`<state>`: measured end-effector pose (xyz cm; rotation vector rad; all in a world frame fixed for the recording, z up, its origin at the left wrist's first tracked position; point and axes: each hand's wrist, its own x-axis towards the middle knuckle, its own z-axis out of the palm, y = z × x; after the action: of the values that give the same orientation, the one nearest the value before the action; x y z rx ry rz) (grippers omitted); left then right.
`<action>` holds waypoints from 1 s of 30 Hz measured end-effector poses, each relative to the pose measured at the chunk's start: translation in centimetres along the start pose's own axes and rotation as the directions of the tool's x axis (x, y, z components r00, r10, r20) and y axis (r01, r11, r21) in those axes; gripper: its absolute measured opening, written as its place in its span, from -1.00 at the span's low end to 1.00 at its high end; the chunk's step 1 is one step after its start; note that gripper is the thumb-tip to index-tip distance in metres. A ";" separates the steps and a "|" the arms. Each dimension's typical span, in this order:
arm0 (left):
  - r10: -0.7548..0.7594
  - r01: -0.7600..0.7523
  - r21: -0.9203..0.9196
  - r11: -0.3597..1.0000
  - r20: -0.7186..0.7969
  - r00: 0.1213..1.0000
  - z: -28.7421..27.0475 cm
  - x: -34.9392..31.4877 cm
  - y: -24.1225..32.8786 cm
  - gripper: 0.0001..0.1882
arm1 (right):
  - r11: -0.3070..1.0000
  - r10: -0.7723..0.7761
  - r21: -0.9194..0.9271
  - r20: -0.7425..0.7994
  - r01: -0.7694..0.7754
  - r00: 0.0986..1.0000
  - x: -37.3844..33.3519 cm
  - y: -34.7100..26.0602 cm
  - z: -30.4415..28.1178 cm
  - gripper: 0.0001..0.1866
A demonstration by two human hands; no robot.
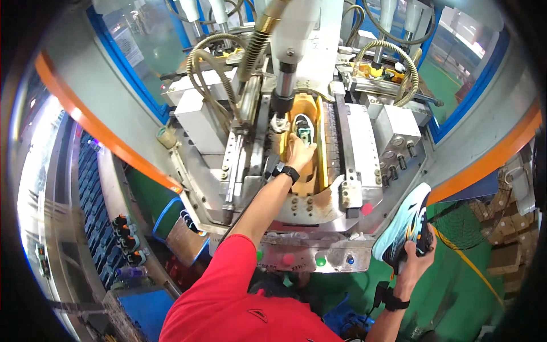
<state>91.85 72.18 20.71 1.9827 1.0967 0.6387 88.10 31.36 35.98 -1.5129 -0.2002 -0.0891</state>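
Lt-blue shoe (399,219) in our R hand (420,259), 2nd shoe (303,121) in the mould (308,179)

Our R grip's clamped on the lt-blue one, near R, by the machine's (356,142) corner. Our L hand (301,155) reaches fwd to the other, blk/white w/ green, lying in the yellow mould; fingers are at its near end, but we can't tell if that grip's closed on it. Blk-tipped piston (283,97) hangs far L of it.
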 end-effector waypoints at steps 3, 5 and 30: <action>-0.173 0.170 0.075 0.983 0.039 0.984 0.2 2.1 0.4 -0.32 | 0.996 -0.031 -0.081 -0.026 0.029 0.999 0.9 -0.6 0.6 -0.28; -0.188 0.186 0.058 0.981 0.038 0.981 -0.7 2.8 0.3 -0.36 | 0.984 -0.067 -0.166 0.009 0.068 0.998 3.1 -1.5 2.1 -0.30; -0.708 0.107 -0.907 0.406 -0.239 0.665 -39.5 -40.2 -6.7 -0.62 | 0.460 -0.060 -0.665 0.637 0.588 0.768 9.3 17.5 42.8 -0.45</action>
<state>39.97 54.86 35.81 0.5327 1.2503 1.2619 97.17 75.67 22.43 -2.4668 -1.0769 -0.0883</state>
